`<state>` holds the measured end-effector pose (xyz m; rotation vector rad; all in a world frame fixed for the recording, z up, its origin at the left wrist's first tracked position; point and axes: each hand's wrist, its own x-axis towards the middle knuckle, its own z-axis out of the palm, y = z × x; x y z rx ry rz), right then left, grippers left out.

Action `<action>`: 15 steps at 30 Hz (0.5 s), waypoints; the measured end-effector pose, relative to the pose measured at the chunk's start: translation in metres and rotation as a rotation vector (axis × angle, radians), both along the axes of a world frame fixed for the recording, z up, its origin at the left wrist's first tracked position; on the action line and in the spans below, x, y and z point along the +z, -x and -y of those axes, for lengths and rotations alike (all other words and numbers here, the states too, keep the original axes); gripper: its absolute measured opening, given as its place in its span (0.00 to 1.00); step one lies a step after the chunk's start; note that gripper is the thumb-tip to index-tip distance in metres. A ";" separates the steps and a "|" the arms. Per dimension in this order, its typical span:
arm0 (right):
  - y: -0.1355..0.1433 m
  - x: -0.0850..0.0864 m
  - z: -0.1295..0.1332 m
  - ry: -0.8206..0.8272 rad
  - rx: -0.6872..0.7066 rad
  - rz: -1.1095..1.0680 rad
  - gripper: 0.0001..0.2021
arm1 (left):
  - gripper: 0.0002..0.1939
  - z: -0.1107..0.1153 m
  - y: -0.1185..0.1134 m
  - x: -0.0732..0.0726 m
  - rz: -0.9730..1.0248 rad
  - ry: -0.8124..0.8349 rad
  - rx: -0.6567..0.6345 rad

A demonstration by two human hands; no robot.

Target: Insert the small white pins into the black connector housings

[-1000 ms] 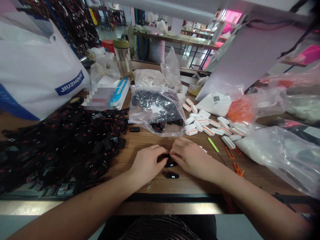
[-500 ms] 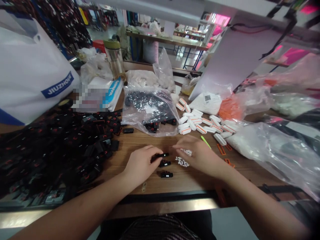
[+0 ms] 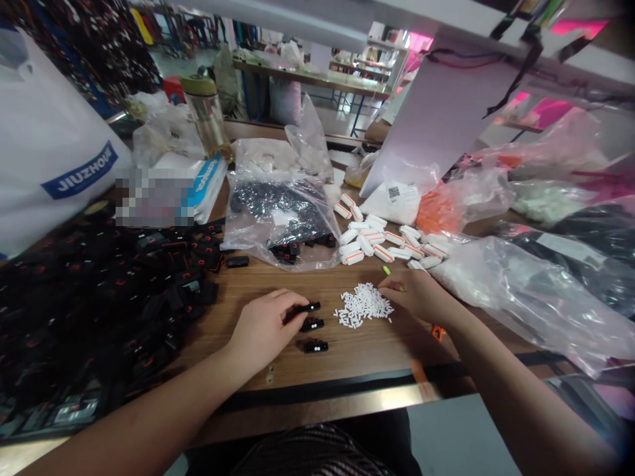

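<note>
Three small black parts with white dots stand in a column on the wooden table. My left hand (image 3: 270, 324) pinches the farthest black part (image 3: 311, 307), its fingertips just above the middle black part (image 3: 313, 324). The nearest black part (image 3: 316, 346) lies free. To their right spreads a pile of tiny white pieces (image 3: 364, 304). At the pile's right edge is my right hand (image 3: 409, 294), its thumb and forefinger close together; whatever is between them is too small to make out. A green stick (image 3: 387, 270) shows just beyond that hand, partly hidden.
A large heap of black parts (image 3: 99, 297) covers the left. Behind are a clear bag of black parts (image 3: 282, 211), white and orange pieces (image 3: 381, 244) and a bottle (image 3: 206, 116). Plastic bags (image 3: 520, 284) fill the right; a white bag (image 3: 54, 145) stands far left.
My right hand has moved from over the white pile to its right edge, uncovering the pile. My left hand stays at the farthest black part. The view has shifted slightly.
</note>
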<state>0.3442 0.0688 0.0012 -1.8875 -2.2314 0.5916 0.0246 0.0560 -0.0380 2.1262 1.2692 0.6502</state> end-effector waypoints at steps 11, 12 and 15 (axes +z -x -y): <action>-0.009 -0.004 0.016 -0.006 -0.077 0.014 0.12 | 0.08 0.000 0.001 -0.003 0.015 0.010 0.003; -0.007 -0.004 0.016 -0.010 -0.077 0.026 0.12 | 0.08 0.000 0.001 -0.003 0.015 0.012 0.004; -0.002 -0.004 0.016 -0.034 -0.061 0.076 0.12 | 0.08 0.000 0.000 -0.001 0.009 0.011 0.002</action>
